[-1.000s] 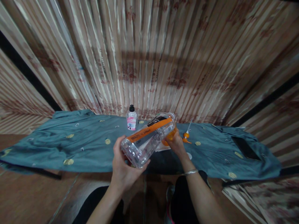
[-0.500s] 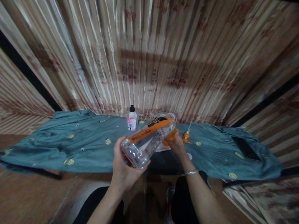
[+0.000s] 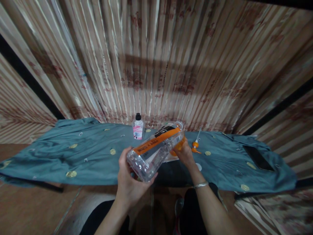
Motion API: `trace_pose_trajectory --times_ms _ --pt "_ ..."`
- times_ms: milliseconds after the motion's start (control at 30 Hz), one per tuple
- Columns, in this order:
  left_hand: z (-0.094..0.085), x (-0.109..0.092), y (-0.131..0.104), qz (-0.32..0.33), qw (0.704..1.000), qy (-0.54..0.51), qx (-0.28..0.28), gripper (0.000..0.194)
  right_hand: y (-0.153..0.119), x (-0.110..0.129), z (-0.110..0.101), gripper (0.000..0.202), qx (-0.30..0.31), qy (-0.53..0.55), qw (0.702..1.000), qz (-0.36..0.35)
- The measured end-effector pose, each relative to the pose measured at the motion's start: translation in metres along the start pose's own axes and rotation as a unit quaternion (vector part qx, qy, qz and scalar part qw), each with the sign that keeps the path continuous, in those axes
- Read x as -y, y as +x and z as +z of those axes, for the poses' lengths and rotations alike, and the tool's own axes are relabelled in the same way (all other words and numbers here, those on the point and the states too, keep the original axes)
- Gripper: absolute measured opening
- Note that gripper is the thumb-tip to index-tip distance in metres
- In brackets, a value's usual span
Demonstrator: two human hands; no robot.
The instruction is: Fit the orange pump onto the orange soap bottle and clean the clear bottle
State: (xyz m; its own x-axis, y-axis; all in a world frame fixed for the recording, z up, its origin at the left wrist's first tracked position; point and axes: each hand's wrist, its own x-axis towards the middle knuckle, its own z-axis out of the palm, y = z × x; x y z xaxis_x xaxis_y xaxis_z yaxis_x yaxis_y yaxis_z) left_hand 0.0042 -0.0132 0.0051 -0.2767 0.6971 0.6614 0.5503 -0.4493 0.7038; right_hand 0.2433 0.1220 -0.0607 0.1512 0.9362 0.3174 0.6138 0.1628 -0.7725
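Note:
A large clear plastic bottle [image 3: 156, 151] with an orange and black label is held tilted above the table, its base toward me on the left and its top end to the far right. My left hand [image 3: 133, 178] is wrapped round its base. Under the far end, my right hand [image 3: 184, 153] is closed on an orange see-through container [image 3: 179, 144], whose full shape is hidden by the bottle and fingers. Just right of that hand lies an orange pump head [image 3: 195, 146] with a thin pale tube. I cannot make out any liquid flowing.
A small clear bottle with black cap and pink label [image 3: 138, 127] stands at the back. A dark phone [image 3: 258, 158] lies at right, and a white disc [image 3: 198, 167] near my right wrist. The teal cloth [image 3: 95, 156] covers the table; a curtain [image 3: 151, 65] hangs behind.
The view has shifted slightly, so everything on the table sits a little lower. Both hands keep their hold, and the large bottle's tilt looks nearly the same.

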Motion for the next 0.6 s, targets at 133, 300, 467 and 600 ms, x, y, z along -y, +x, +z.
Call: trace_pose_trajectory --times_ms 133,300,467,600 --pt "-0.0003 -0.0014 -0.0001 -0.016 1.000 -0.012 0.000 0.094 0.0001 -0.0003 0.0012 0.072 -0.002 0.011 1.000 -0.008" --pt "-0.0004 -0.0033 -0.0004 -0.016 1.000 -0.017 -0.001 0.093 0.0002 -0.0023 0.0024 0.076 -0.005 0.001 1.000 -0.004" --pt "-0.0006 -0.0046 -0.0007 -0.035 0.999 -0.024 -0.008 0.093 0.0006 -0.0038 0.0033 0.081 -0.009 -0.001 1.000 -0.009" --pt "-0.0008 -0.0040 -0.0002 -0.033 0.999 -0.025 -0.005 0.093 -0.0005 -0.0026 0.0029 0.080 -0.008 -0.004 1.000 -0.009"
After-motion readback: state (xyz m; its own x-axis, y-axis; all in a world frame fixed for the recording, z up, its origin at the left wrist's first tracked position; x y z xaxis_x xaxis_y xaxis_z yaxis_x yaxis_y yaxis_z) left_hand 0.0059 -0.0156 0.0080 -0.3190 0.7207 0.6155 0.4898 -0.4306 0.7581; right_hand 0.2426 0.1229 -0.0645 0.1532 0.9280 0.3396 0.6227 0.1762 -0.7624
